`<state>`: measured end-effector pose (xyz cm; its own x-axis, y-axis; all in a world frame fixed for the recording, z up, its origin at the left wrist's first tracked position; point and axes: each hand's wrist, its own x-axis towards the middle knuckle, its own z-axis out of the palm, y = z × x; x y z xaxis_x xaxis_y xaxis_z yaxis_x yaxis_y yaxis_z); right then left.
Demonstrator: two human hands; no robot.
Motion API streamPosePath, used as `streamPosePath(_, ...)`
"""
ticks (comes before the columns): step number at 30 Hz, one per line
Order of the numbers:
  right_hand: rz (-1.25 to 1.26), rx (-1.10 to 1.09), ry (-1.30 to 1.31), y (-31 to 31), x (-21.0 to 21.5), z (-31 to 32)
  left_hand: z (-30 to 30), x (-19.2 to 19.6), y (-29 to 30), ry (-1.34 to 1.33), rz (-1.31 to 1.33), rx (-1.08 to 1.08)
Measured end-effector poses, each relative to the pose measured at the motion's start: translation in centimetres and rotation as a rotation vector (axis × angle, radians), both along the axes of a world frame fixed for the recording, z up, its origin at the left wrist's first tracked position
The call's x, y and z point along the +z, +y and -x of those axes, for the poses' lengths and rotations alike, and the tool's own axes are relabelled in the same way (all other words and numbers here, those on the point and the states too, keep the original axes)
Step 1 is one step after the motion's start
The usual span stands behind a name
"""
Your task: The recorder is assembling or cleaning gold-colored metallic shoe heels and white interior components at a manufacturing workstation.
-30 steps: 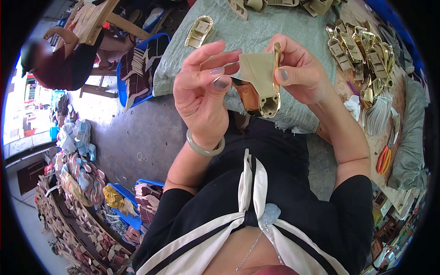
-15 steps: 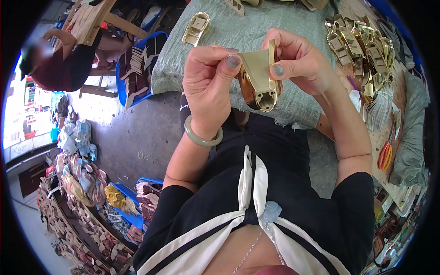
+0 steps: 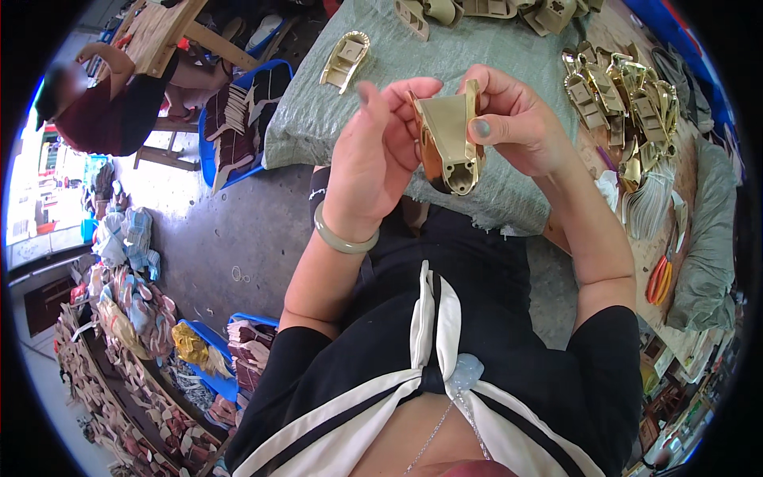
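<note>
Both of my hands hold one gold shoe upper piece (image 3: 449, 143) up in front of me, above my lap. My left hand (image 3: 373, 159) wears a pale green bangle and presses its fingers on the piece's left side. My right hand (image 3: 513, 119) pinches the right edge between thumb and fingers. The piece is shiny gold, folded, with a brown lining showing inside. Behind it lies a table covered with grey-green cloth (image 3: 493, 48).
A single gold piece (image 3: 345, 60) lies on the cloth at the left. A heap of several gold pieces (image 3: 620, 87) sits at the right, with orange-handled scissors (image 3: 660, 274) nearby. Another person (image 3: 103, 103) sits at the far left by a blue basket (image 3: 234, 119) of cut parts.
My hands have lifted and turned the gold piece, so its folded end now faces me. My left fingers shifted from the top edge to the piece's left side.
</note>
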<state>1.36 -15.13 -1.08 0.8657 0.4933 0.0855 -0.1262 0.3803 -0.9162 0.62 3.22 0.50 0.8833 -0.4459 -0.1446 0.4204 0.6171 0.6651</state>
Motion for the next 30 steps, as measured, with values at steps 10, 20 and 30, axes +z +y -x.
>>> streamPosePath(10, 0.095, -0.031, -0.006, -0.4, -0.5, -1.1, -2.1, -2.9, 0.6, -0.129, -0.130, -0.054)
streamPosePath(20, -0.021, -0.108, 0.082, -2.8, -0.5, -1.5, -4.0, -1.8, -1.0, -0.065, -0.008, -0.288)
streamPosePath(30, 0.387, -0.522, -0.081, -0.6, 1.3, 8.0, -0.1, -5.5, -1.6, -0.259, 0.043, -0.446)
